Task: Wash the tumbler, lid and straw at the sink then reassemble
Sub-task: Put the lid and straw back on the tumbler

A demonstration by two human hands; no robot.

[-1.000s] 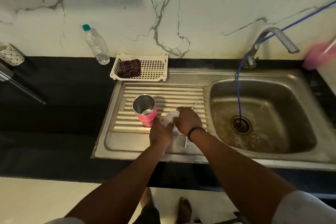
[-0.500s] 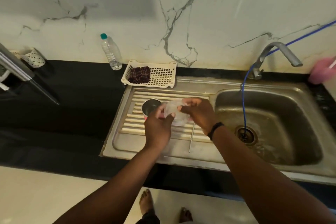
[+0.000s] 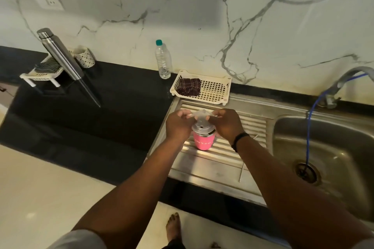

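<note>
Now the clear lid sits on the mouth of the pink tumbler, where half a second ago we saw it held in the air beside the open cup. We read this as the reassembly under way, with the washing seemingly done; whether the lid is fully seated we cannot tell.

Our left hand and right hand flank the lid, fingers curled and pinching its rim and raised top from either side, a dark band on the right wrist. The tumbler stands upright on the ribbed drainboard of the steel sink, left of the basin.

The straw lies on the drainboard to the near right of the tumbler, partly hidden under the right forearm, and is not yet fitted. Threading it through the lid looks to us like the step left.

At the far edge of the drainboard a white slotted basket holds a folded dark checked cloth in its left half. A plastic water bottle with a teal cap, little water in it, stands against the wall on the black table. In the basin a blue hose runs from the tap down to the drain. A steel flask stands at far left.
</note>
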